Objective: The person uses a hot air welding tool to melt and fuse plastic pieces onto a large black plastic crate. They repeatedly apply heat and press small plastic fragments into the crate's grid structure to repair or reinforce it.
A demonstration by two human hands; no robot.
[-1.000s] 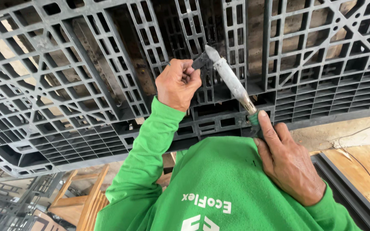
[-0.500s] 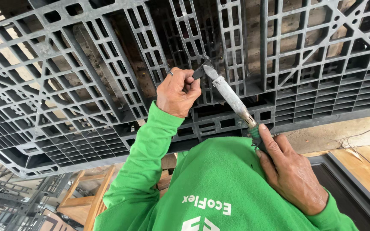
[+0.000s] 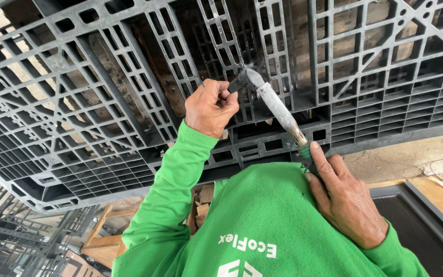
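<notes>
**Ana:** Two hands share the work. The left hand (image 3: 211, 106) is pinched shut on a short dark plastic strip (image 3: 238, 82), pressing its end against a rib of the grey plastic pallet (image 3: 103, 102). The right hand (image 3: 345, 200) is clenched around the green grip of a heated welding iron (image 3: 277, 107), whose tip meets the strip at about 12 o'clock from the person's chest.

**Ben:** Where exactly is the joint?

**Ana:** Near top centre of the view, on a vertical lattice bar. A faint wisp of smoke rises there. The iron slants from its handle at 4 o'clock up to the tip at 10 o'clock.

**Ben:** How would these things handle?

**Ana:** The strip looks light and thin, stiff where cold but probably soft and sticky near the tip, so it is best held at its far end, as the fingers hold it now. The iron's pale, crusted shaft is likely hot; only the green handle is safe to take. The pallet seems rigid and heavy, and stands tilted without either hand bearing it.

**Ben:** Anything else around?

**Ana:** A green long-sleeved shirt (image 3: 262, 225) fills the lower middle. Wooden frames (image 3: 103, 236) lie at 7 o'clock, more grey pallets (image 3: 11, 241) at 8 o'clock, and a concrete floor (image 3: 406, 154) at 3 o'clock.
</notes>
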